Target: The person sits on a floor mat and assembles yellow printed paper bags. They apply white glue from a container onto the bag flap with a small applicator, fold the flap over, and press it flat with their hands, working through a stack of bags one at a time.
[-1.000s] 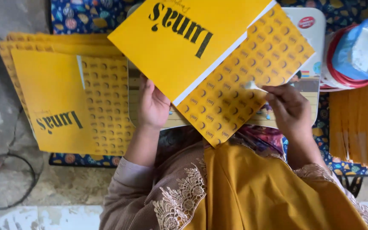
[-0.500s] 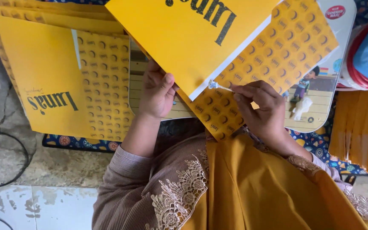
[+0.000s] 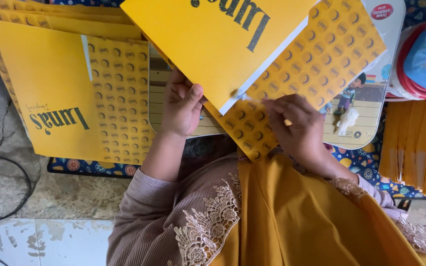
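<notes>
Fingertips of the right hand pinch the white tape strip; peel slowly along the edge while the left hand grips the yellow carton sheet steady

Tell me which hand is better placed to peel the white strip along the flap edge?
Probably the right hand: its fingertips pinch at the white strip on the yellow sheet, while the left hand only grips the sheet's lower edge, steadying it.

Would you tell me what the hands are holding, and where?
Left hand grips the yellow printed sheet at its lower edge; right hand pinches the white strip along the sheet's flap.
</notes>
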